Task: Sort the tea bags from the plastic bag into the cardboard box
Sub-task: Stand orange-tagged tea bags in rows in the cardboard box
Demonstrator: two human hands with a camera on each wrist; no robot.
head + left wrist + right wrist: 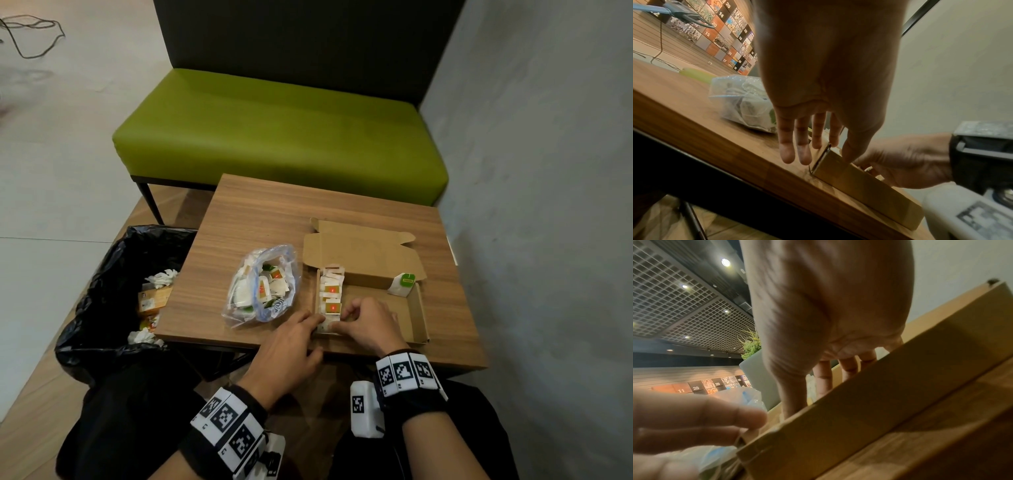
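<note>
A row of orange-labelled tea bags (331,291) stands on edge along the left wall of the cardboard box (420,308), which lies open on the table (260,212) with its lid folded back. A single green-tagged tea bag (402,283) leans at the far right corner, well apart from the row. The near end of the row is being handled by both hands. The right hand (368,323) is inside the box with its fingers curled down onto a tea bag at the near left corner; whether that bag is pinched or only pressed cannot be told. The left hand (291,342) is held with fingers straight, its fingertips (786,155) at the box's near left corner and outer wall, grasping nothing.

The step in hand is judged to be the seating of one more bag at the row's near end. It is best done with the box steadied from outside by the left hand, so that the light cardboard is not pushed across the table. The bag should be slid down upright against its neighbour, label facing the same way, and the row pressed lightly so that it does not fan over.

The plastic bag (263,287) lies just beside the box on its left, open and holding many more tea bags, so much sorting is judged to remain. A bin lined in black (102,274) stands beside the table.
</note>
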